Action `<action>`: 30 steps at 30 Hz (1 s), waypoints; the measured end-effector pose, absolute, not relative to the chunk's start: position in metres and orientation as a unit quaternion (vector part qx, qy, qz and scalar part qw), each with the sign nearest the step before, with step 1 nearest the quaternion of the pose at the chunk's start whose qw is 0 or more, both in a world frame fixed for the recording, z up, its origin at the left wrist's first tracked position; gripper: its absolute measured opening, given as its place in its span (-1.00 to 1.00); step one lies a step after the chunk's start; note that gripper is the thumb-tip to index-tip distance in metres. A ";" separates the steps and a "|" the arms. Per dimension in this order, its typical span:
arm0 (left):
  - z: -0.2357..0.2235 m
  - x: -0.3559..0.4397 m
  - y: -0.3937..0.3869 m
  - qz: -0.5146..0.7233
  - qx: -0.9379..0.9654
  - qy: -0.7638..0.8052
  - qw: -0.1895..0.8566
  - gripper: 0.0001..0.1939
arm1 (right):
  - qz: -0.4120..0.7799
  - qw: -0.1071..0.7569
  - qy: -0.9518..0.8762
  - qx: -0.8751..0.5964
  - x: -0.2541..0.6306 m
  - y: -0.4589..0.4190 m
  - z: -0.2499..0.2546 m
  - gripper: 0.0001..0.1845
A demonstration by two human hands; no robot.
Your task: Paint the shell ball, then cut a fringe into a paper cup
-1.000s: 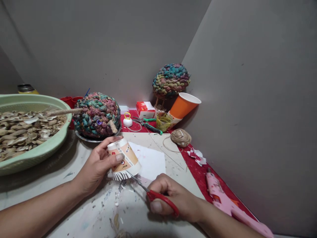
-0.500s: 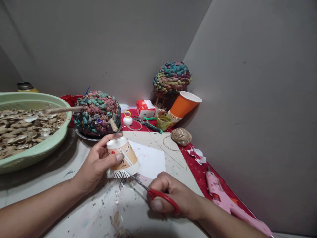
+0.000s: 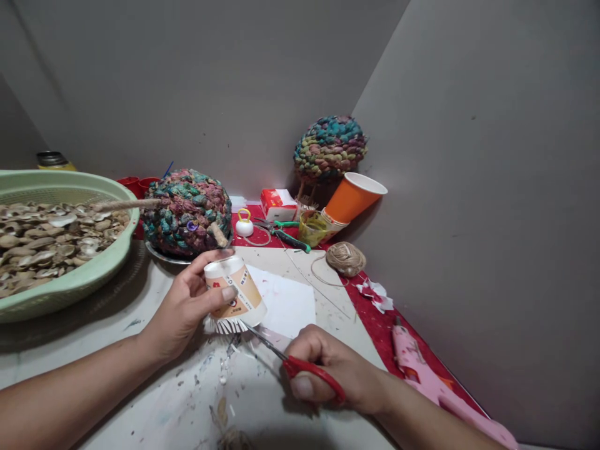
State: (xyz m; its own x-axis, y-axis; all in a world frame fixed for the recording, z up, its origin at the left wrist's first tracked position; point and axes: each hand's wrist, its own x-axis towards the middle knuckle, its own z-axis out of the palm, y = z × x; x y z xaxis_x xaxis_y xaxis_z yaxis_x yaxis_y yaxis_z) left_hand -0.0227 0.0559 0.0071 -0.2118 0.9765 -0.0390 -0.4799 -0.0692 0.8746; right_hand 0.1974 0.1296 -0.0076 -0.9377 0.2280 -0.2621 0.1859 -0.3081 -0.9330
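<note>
My left hand (image 3: 187, 309) grips a printed paper cup (image 3: 241, 290), tilted with its base up and its open end down. Part of the cup's lower edge is snipped into a fringe of thin white strips (image 3: 227, 325). In my right hand (image 3: 323, 369) is a pair of red-handled scissors (image 3: 315, 370), with thumb and fingers in the loops. The blades' tips meet the cup's edge at the end of the fringe. Beneath the cup, a white sheet of paper (image 3: 293, 303) lies on the pale board (image 3: 164, 400), among small scraps.
At left stands a green basket (image 3: 112, 259) of shells. Beside it, a colourful shell-covered ball (image 3: 187, 215) sits in a metal dish. Behind are pliers (image 3: 290, 237), an orange cup (image 3: 354, 199), twine (image 3: 345, 258) and another ball (image 3: 330, 149). A pink glue gun (image 3: 422, 378) lies at right.
The view has shifted slightly, so the scene sits a little to the right. Both hands keep their holds, and the scissors stay at the cup's edge.
</note>
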 end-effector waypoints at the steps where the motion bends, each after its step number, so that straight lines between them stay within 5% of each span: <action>1: 0.007 -0.023 0.056 0.665 0.305 0.406 0.548 -0.51 | 0.791 0.016 -0.586 -0.174 0.197 0.130 -0.008 -0.36; 30: 0.005 -0.020 0.054 0.650 0.312 0.403 0.564 -0.51 | 0.851 0.050 -0.499 -0.153 0.201 0.129 -0.023 -0.41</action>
